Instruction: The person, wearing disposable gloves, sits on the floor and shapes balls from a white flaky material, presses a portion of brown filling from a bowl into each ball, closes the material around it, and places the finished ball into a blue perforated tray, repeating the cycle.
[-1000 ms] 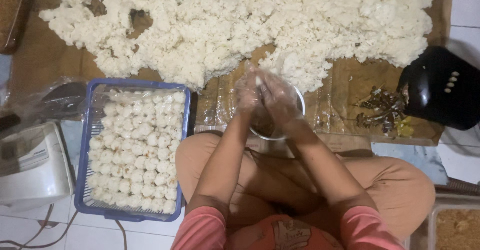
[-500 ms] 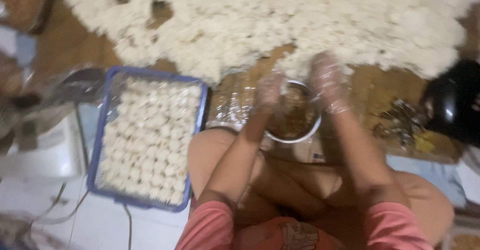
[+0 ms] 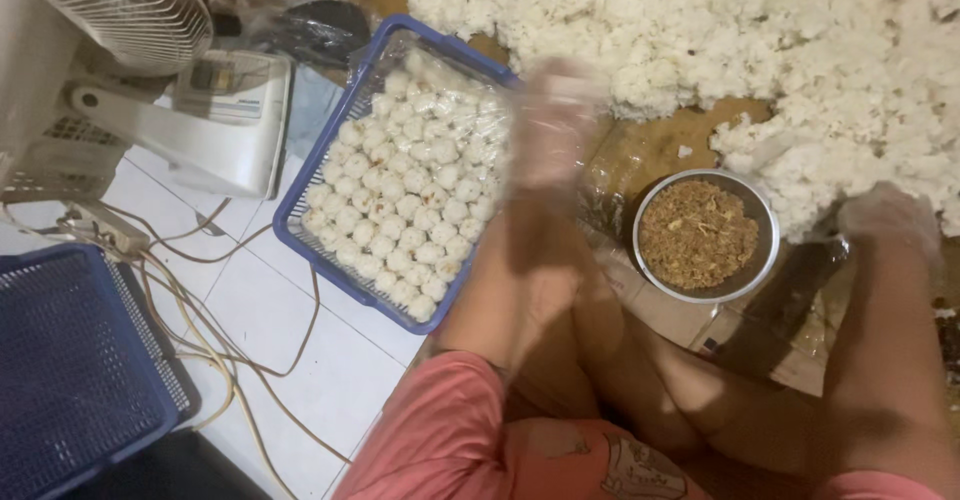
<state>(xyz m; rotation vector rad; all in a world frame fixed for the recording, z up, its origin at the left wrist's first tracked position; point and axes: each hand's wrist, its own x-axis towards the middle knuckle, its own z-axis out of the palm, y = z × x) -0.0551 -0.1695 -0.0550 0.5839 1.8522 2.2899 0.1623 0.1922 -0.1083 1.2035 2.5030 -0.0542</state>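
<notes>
The left hand, in a thin clear plastic glove and blurred with motion, hangs over the right edge of the blue plastic tray lined with clear film, and that tray is packed with rows of small white rice balls; the blur is too heavy to tell whether the fingers are spread or closed, or whether anything sits in them. Over on the other side, the right hand, gloved the same way, is down on the near edge of the big heap of loose white cooked rice spread across brown paper, fingers curled into the grains; how firmly it grips cannot be made out. Between the two arms sits a round metal bowl filled with brown shredded filling, just in front of the rice heap and close to the right wrist. The tray rests on a white tiled floor, just left of the person's bare knee, with pink shorts showing at the bottom. Further left, a white electric fan stands on its base, pale cables trail across the tiles, and a second blue plastic basket lies at the lower left corner.
</notes>
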